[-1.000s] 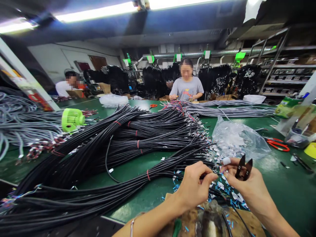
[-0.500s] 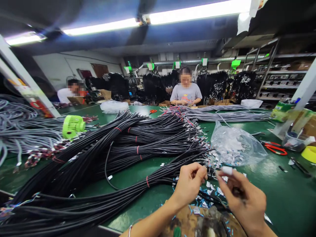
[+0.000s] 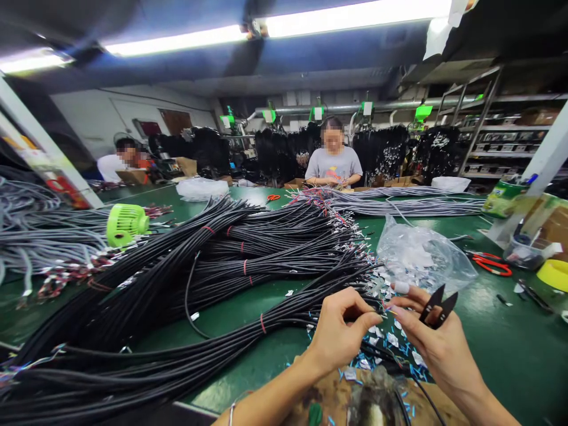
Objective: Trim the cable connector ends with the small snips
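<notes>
My left hand [image 3: 344, 324] is closed in a pinch at the end of a black cable, where thin coloured wires [image 3: 391, 310] stick out. Facing it, my right hand [image 3: 444, 340] pinches these wires between thumb and finger. Small black thread snips [image 3: 437, 307] are tucked in the same hand, blades pointing up and apart. White tape [image 3: 402, 288] wraps one of its fingertips. A red-banded bundle of black cables [image 3: 261, 325] runs from the left towards my hands. Below them lie scraps of foil [image 3: 393, 339] and blue wire bits [image 3: 417, 371].
Banded black cables [image 3: 266, 236] cover the middle of the green table [image 3: 501, 349]. A clear bag [image 3: 417, 245] of scraps, red-handled scissors [image 3: 490, 264] and a yellow ring [image 3: 554, 276] are to the right. A green fan [image 3: 127, 225] stands left. A co-worker [image 3: 332, 160] sits opposite.
My hands have come together, with coloured wires now showing between them. My right hand has turned, so the snips' blades show clearly. The view has shifted slightly.
</notes>
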`<state>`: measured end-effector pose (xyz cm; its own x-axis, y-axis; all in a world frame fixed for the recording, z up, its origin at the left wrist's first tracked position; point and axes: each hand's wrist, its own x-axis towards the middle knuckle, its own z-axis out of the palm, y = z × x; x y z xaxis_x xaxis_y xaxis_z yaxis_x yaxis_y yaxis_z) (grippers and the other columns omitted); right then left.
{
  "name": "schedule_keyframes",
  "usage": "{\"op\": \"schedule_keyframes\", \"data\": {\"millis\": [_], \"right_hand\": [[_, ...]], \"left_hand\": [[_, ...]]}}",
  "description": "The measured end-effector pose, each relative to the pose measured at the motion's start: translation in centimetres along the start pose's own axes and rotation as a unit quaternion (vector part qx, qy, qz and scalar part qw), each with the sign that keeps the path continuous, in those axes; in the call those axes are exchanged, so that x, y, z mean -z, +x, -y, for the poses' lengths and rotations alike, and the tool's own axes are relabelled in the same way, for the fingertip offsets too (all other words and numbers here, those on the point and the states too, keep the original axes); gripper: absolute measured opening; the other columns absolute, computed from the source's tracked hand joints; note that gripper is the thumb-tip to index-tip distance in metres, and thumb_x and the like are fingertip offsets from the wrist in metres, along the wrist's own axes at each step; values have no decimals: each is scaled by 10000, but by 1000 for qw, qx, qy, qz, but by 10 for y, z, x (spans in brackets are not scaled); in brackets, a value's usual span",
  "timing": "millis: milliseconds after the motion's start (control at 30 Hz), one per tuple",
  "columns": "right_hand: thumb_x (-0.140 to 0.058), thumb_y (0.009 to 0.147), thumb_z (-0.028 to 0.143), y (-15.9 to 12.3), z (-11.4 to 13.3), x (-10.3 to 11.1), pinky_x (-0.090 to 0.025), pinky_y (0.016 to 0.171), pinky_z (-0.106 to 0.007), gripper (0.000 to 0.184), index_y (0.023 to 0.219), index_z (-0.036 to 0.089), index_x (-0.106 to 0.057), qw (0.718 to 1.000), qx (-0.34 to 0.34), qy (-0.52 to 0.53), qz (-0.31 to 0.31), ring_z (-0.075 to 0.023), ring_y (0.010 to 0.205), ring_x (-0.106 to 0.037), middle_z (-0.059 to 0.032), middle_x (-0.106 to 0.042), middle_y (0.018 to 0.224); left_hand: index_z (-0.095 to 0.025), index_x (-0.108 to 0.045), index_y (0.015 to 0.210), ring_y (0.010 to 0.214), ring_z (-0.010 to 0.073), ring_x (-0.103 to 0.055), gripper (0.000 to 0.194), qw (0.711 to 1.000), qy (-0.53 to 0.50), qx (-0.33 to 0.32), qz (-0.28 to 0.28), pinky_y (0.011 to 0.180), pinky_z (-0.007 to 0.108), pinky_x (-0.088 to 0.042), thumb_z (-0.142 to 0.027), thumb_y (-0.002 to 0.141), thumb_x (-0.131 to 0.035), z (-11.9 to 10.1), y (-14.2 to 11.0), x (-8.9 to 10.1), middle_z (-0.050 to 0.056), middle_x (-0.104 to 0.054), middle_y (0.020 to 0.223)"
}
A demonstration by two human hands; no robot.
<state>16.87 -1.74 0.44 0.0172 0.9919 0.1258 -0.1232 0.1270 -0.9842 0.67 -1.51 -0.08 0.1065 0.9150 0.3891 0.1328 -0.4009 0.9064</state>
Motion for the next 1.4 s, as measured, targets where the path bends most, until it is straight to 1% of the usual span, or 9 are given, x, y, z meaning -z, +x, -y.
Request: {"op": "schedule_keyframes", "data": {"millis": [133,300,500,633,733,800,1000,1167,1400], "right_hand": [[-774,611,363,0,4,-1,-494,532,-197,471,979,136,-588,996,36,-67,-45,-125,605,-620,-67,-715,775],[-744,633,353,-3,4,-6,-555,647,-253,371,919,150,-625,990,86,-99,-55,-179,691,-679,-62,-726,768],[-700,691,317,-4,4,-7,-511,522,-219,277,918,164,-657,979,136,-150,-35,-153,603,-632,-37,-702,710],[-719,683,310,0,4,-3,-448,447,-207,331,958,149,-629,988,100,-114,4,-97,480,-532,-42,-695,735],[-715,701,331,1,5,-2,-341,355,-182,404,1036,141,-593,994,62,-86,34,-45,397,-407,-48,-680,769],[-704,713,359,-1,7,-3,-303,329,-179,432,1063,140,-576,996,54,-73,17,-32,380,-366,-66,-679,817],[-705,704,387,-6,9,-4,-342,305,-211,453,1072,137,-615,995,71,-74,1,-52,341,-389,-99,-706,836],[-730,673,317,-1,3,0,-484,470,-244,369,996,147,-672,984,129,-125,-10,-134,515,-559,-55,-715,724],[-709,690,309,0,6,-2,-463,432,-222,375,1022,140,-664,984,119,-130,-3,-95,448,-504,-51,-708,726]], "left_hand": [[-138,-523,587,570,97,-419,215,998,43,-44,-32,521,210,-316,-205,721,-677,-1,0,0,-16,-475,613],[-140,-502,575,573,95,-412,233,998,28,-46,-38,529,208,-320,-202,723,-671,2,-1,-2,-23,-460,601],[-120,-584,761,615,98,-479,147,997,-61,33,27,578,202,-384,-248,750,-654,0,0,0,8,-555,699],[-120,-612,1007,672,106,-515,241,993,-97,26,57,633,204,-409,-217,786,-612,-4,0,2,29,-583,777],[-115,-610,1028,635,93,-490,249,992,-108,22,55,611,195,-395,-211,799,-599,-3,0,3,10,-552,716],[-113,-600,1015,619,87,-483,240,993,-108,17,50,601,191,-386,-216,799,-604,-2,0,2,2,-541,697],[-133,-567,1057,623,94,-504,289,996,-88,-2,35,597,191,-389,-244,795,-618,-3,-2,3,1,-552,704],[-157,-621,1068,708,138,-536,263,998,-20,-28,48,641,225,-420,-275,844,-551,-4,-4,4,38,-575,766],[-145,-652,1039,743,166,-525,285,992,43,-101,63,655,258,-406,-266,910,-429,-3,-5,5,79,-592,816]]}}
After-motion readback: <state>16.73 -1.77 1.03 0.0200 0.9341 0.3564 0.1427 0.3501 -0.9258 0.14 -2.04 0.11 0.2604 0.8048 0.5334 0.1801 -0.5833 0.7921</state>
